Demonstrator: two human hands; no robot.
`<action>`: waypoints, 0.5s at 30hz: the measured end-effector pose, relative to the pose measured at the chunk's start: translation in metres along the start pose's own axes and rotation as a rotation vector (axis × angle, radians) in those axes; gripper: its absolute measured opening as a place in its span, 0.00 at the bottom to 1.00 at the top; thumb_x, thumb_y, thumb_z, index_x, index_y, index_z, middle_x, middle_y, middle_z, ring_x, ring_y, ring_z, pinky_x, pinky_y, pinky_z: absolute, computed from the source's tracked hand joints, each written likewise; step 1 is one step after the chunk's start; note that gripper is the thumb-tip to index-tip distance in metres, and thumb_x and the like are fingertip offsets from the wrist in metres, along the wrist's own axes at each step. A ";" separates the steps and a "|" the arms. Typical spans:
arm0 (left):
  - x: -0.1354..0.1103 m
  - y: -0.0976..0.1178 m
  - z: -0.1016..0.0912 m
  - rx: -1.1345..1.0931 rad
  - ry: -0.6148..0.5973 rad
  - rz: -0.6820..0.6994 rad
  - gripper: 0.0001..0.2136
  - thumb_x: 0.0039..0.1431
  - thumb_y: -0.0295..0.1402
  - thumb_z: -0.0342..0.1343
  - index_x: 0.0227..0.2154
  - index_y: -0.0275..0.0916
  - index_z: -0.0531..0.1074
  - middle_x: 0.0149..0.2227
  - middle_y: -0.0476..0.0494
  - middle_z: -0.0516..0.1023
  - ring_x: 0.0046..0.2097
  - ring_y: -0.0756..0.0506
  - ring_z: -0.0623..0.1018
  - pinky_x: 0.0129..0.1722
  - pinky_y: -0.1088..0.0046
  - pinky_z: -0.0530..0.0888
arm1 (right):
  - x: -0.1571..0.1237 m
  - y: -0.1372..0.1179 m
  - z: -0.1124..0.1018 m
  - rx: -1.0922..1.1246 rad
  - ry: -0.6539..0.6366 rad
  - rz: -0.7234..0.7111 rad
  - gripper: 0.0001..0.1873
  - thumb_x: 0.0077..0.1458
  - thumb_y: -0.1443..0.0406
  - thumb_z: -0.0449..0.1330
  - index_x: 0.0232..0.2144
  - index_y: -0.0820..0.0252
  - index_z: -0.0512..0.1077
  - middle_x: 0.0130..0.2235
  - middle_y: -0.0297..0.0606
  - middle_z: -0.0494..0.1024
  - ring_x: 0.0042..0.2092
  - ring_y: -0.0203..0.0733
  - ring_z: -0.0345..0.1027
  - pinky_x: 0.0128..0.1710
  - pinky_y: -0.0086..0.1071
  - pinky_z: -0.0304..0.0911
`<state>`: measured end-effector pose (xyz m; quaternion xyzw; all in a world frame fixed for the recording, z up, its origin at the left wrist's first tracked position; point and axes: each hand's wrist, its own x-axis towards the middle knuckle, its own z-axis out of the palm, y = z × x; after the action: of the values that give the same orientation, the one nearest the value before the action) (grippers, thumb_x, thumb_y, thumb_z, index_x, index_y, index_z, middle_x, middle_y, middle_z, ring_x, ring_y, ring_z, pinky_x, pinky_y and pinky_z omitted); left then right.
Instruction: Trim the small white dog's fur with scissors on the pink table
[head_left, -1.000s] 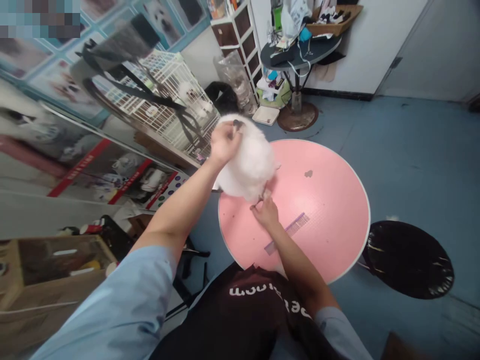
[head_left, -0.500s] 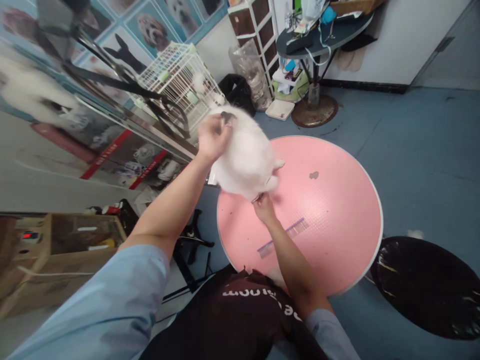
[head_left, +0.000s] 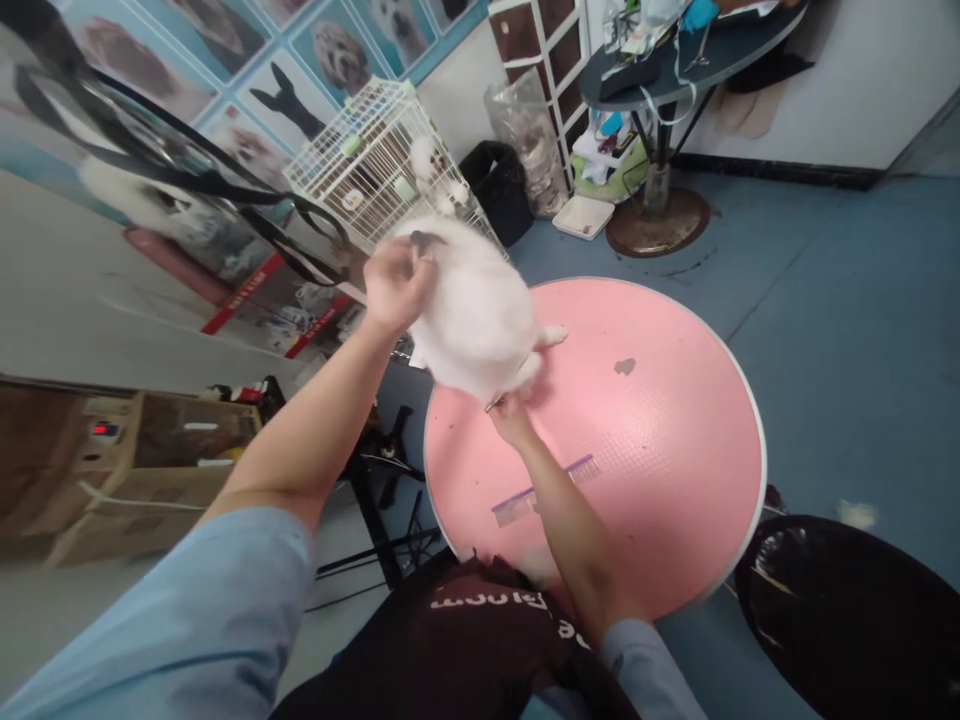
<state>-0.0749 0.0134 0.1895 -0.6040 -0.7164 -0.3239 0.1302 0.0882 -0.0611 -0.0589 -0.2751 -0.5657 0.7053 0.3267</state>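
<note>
A small white fluffy dog (head_left: pixel 480 315) stands at the left edge of a round pink table (head_left: pixel 660 440). My left hand (head_left: pixel 394 280) is closed around the dog's head, near its dark muzzle. My right hand (head_left: pixel 510 415) is closed at the dog's rear underside, pinching a small metal tool whose tip shows beside the fur. A purple comb (head_left: pixel 540 490) lies on the table, partly hidden under my right forearm.
A white wire cage (head_left: pixel 375 165) holding another small white animal stands behind the table. A black grooming arm (head_left: pixel 195 170) reaches across the left. A dark round side table (head_left: pixel 667 60), a black bin (head_left: pixel 499 185) and a black bag (head_left: pixel 847 610) stand on the blue floor.
The view has swung slightly, shifting dog and table a little left. Both hands stay on the dog in the same grip; the dog's body has turned slightly.
</note>
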 end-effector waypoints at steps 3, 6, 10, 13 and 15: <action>-0.001 0.000 0.001 0.032 0.019 -0.013 0.14 0.62 0.45 0.57 0.39 0.40 0.78 0.45 0.40 0.82 0.51 0.41 0.80 0.58 0.65 0.74 | 0.000 0.002 -0.001 0.029 -0.043 0.005 0.19 0.53 0.61 0.62 0.46 0.59 0.68 0.41 0.40 0.75 0.42 0.44 0.71 0.47 0.42 0.70; -0.003 0.002 0.000 0.043 0.025 -0.035 0.14 0.62 0.44 0.57 0.39 0.40 0.77 0.45 0.40 0.82 0.51 0.42 0.80 0.57 0.65 0.75 | 0.002 0.006 0.002 -0.020 -0.059 -0.017 0.16 0.51 0.61 0.65 0.42 0.57 0.69 0.43 0.42 0.75 0.48 0.47 0.70 0.52 0.43 0.68; -0.005 0.005 -0.003 0.050 0.019 -0.056 0.14 0.62 0.45 0.56 0.38 0.40 0.77 0.45 0.40 0.82 0.50 0.42 0.80 0.57 0.64 0.75 | 0.004 0.009 0.008 0.029 -0.083 0.011 0.15 0.56 0.60 0.60 0.45 0.58 0.68 0.38 0.39 0.75 0.43 0.46 0.72 0.48 0.44 0.71; -0.006 0.004 -0.004 0.053 0.020 -0.054 0.14 0.63 0.46 0.56 0.36 0.41 0.76 0.45 0.39 0.81 0.50 0.42 0.80 0.57 0.63 0.75 | 0.003 0.004 0.008 0.004 -0.107 -0.042 0.30 0.53 0.57 0.64 0.56 0.58 0.65 0.50 0.48 0.73 0.51 0.51 0.70 0.50 0.46 0.70; -0.007 0.004 -0.005 0.056 0.033 -0.053 0.14 0.63 0.47 0.56 0.36 0.41 0.76 0.45 0.40 0.82 0.49 0.42 0.80 0.56 0.63 0.75 | 0.002 -0.003 0.004 -0.027 -0.089 -0.039 0.39 0.54 0.57 0.63 0.65 0.56 0.56 0.58 0.51 0.69 0.53 0.52 0.68 0.49 0.47 0.71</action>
<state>-0.0705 0.0054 0.1901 -0.5757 -0.7387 -0.3169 0.1501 0.0837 -0.0616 -0.0556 -0.2367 -0.5947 0.7026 0.3109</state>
